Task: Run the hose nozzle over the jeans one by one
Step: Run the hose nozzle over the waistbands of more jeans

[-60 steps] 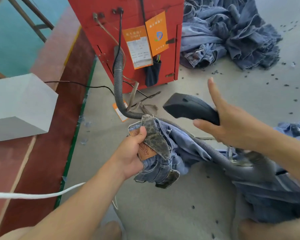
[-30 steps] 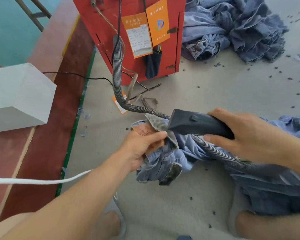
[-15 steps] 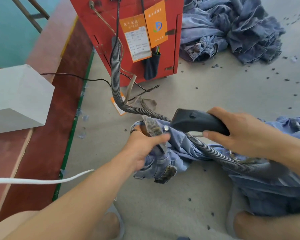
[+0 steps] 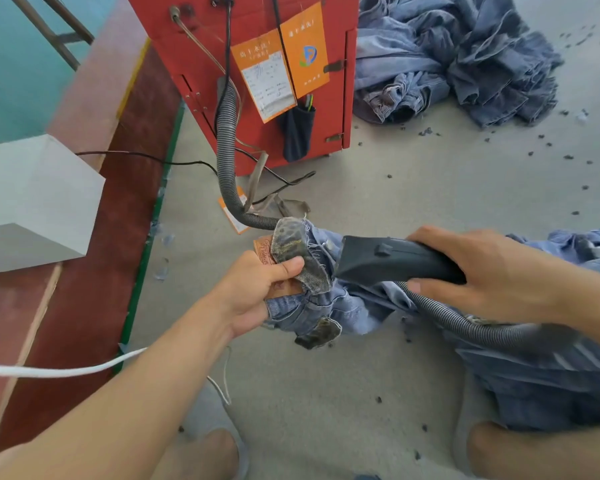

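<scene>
- Head view, looking down at a grey floor [image 4: 378, 209]; landmark is the red cabinet [image 4: 257, 22] at the top centre.
- Left hand [image 4: 257, 289], in front of the cabinet: thumb and curled fingers pinch the bunched waistband of a pair of jeans [image 4: 329, 303], thumb lying over a brown patch [image 4: 267, 251] and a worn flap of denim.
- Right hand [image 4: 492, 271], to the right of the left hand: fingers wrapped round the black nozzle [image 4: 388, 261], thumb underneath. The nozzle's mouth touches the jeans just beside the left thumb.
- Ribbed grey hose [image 4: 227, 140] drops down the cabinet's front, bends across the floor, passes behind the jeans and under the right hand.
- Rest of the jeans trails right and toward the viewer, onto the lap.
- Heap of denim [image 4: 458, 57] lies right of the cabinet, touching its side.
- Orange labels [image 4: 303, 46] and a dark pouch [image 4: 297, 133] hang on the cabinet's front.
- Grey box [image 4: 32, 199] sits well left of the cabinet; a white cord [image 4: 66, 370] crosses below it.
- Dark specks scattered on the floor right of the cabinet.
</scene>
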Tool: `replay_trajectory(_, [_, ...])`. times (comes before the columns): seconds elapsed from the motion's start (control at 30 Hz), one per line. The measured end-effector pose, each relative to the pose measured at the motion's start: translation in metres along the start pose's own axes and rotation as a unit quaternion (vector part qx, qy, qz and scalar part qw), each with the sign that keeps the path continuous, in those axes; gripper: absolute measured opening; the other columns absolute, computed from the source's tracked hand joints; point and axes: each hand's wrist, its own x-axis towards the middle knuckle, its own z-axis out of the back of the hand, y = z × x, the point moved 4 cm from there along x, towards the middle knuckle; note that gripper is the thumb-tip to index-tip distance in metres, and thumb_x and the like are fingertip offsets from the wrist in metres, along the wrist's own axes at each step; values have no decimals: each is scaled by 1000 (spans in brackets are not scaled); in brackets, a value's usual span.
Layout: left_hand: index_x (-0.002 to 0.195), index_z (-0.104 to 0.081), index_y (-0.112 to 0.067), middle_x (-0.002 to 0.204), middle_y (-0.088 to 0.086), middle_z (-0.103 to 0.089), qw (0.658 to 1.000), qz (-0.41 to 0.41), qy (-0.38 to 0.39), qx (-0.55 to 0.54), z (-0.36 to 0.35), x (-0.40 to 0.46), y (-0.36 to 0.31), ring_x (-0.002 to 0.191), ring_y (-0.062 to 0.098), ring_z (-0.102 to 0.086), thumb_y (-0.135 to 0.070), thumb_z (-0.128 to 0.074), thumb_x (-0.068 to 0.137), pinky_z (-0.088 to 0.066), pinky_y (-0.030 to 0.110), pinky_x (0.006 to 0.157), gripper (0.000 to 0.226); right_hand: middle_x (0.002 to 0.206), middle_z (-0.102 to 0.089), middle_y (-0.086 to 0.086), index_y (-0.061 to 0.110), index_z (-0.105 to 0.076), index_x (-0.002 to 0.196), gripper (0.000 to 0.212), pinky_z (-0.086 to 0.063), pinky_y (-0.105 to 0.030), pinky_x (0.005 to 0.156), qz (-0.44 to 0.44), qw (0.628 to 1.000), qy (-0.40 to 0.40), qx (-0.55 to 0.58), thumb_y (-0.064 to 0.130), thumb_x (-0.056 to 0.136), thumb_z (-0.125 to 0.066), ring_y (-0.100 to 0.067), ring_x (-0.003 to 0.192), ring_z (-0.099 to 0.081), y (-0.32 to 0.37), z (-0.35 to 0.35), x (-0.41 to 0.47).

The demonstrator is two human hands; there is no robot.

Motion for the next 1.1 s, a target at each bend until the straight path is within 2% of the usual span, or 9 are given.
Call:
replay_trajectory(0.1, [107,-76,-3,113,24,-74,998,17,43,-33,-5,-5,-1,100,36,-75,-1,-65,85,-63,41,77,24,86,-66,25,46,-51,114,27,-49,-20,66,15,1000,1,10,56,91,-61,-2,71,-65,1,5,-7])
replay_trajectory(0.27, [109,-74,0,111,23,-74,995,26,67,-62,-15,-8,0,97,35,-75,0,-62,86,-63,45,83,26,76,-66,15,42,-52,115,30,-48,-25,64,20,999,-11,-29,59,90,-57,-5,71,-63,18,-1,-6])
replay_trajectory(0.43, [110,-75,1,112,23,-74,993,33,97,-60,-21,-12,3,99,34,-75,1,-61,87,-62,42,83,27,68,-59,14,38,-49,108,26,-45,-21,53,4,992,-129,-11,54,90,-60,0,73,-61,26,5,9])
replay_trajectory(0.5, [111,-74,2,113,23,-74,992,33,92,-84,-22,-13,2,100,34,-75,1,-61,87,-62,41,83,27,67,-61,10,41,-50,105,22,-44,-22,52,-7,989,-148,4,54,91,-62,-2,70,-62,18,17,4])
replay_trajectory(0.57, [116,-70,5,115,24,-73,990,32,80,-111,-21,-12,-1,100,35,-75,2,-60,88,-62,42,82,30,77,-66,16,45,-54,106,22,-47,-20,61,3,994,-112,10,55,90,-65,-3,66,-63,10,23,-5])
replay_trajectory(0.7, [117,-69,6,113,24,-74,990,32,86,-104,-22,-12,1,99,35,-75,2,-59,87,-63,41,81,31,78,-68,20,49,-53,108,21,-48,-16,67,-5,1000,-6,14,57,91,-64,-1,67,-65,15,4,-8])
replay_trajectory(0.83, [121,-67,4,118,23,-73,995,16,84,-44,-23,-12,1,103,35,-74,0,-61,86,-62,43,87,36,76,-67,16,48,-54,110,21,-48,-18,59,-32,998,-40,42,56,92,-63,-1,69,-65,17,0,12])
replay_trajectory(0.93, [124,-65,5,121,24,-71,996,14,86,-36,-23,-13,-3,105,35,-73,1,-61,86,-61,43,88,38,82,-67,23,47,-55,109,19,-50,-18,63,-35,996,-61,59,52,93,-65,-1,69,-65,16,2,9])
replay_trajectory(1.1, [132,-58,10,129,29,-65,994,20,104,-7,-27,-16,0,110,39,-69,3,-61,86,-59,47,95,46,81,-67,31,51,-52,104,19,-46,-11,66,-42,998,-32,46,57,89,-62,3,68,-65,17,5,1])
